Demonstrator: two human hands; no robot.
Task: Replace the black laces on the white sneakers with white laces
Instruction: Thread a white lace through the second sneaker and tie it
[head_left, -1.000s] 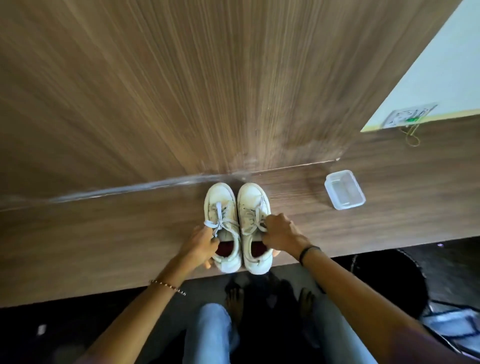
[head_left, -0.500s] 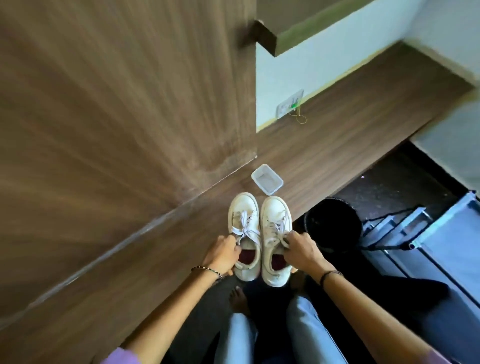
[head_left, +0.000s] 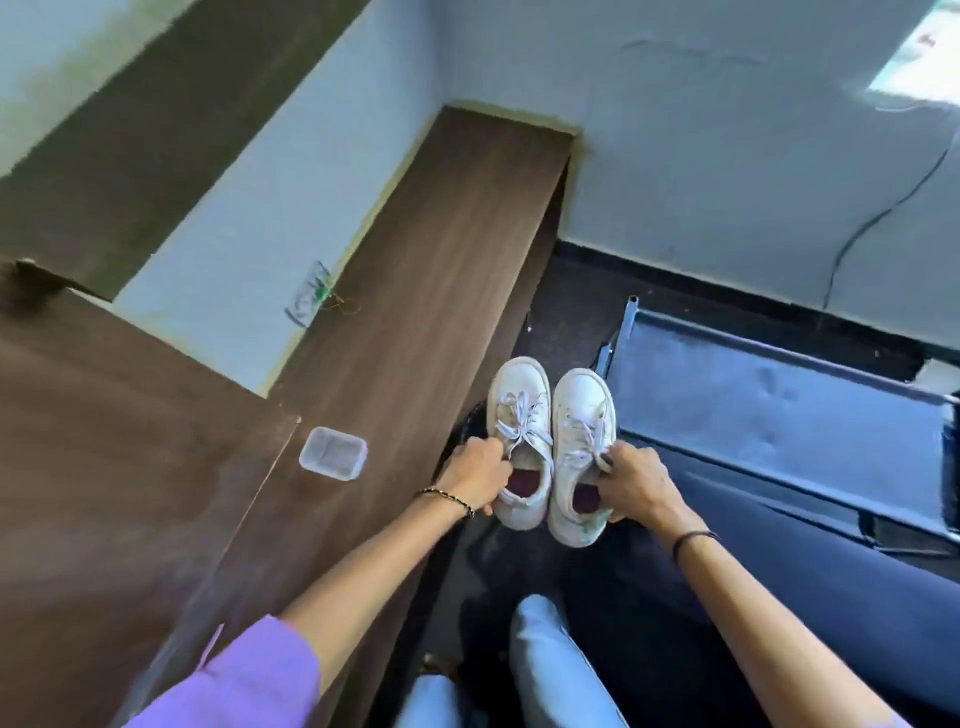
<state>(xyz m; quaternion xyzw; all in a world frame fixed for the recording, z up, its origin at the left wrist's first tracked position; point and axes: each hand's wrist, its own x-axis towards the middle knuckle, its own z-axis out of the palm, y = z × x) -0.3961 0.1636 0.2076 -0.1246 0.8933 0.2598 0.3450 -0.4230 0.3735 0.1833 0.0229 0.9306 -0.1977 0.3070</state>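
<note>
Two white sneakers with white laces are held in the air side by side, past the desk's edge and over the dark floor. My left hand (head_left: 475, 475) grips the left sneaker (head_left: 521, 410) at its outer side near the collar. My right hand (head_left: 631, 480) grips the right sneaker (head_left: 581, 415) at its outer side, fingers curled over the collar. Both shoes point away from me, with red insoles showing. No black laces are in view.
A small clear plastic container (head_left: 333, 453) sits on the wooden desk (head_left: 415, 291) to the left. A wall socket (head_left: 307, 300) is on the wall behind it. A black bin (head_left: 467, 421) stands below the shoes, a dark folding cot (head_left: 779, 405) to the right.
Both hands have lifted the sneakers off the desk and carried them right, beyond its edge. The view has swung right, now showing the floor and the cot.
</note>
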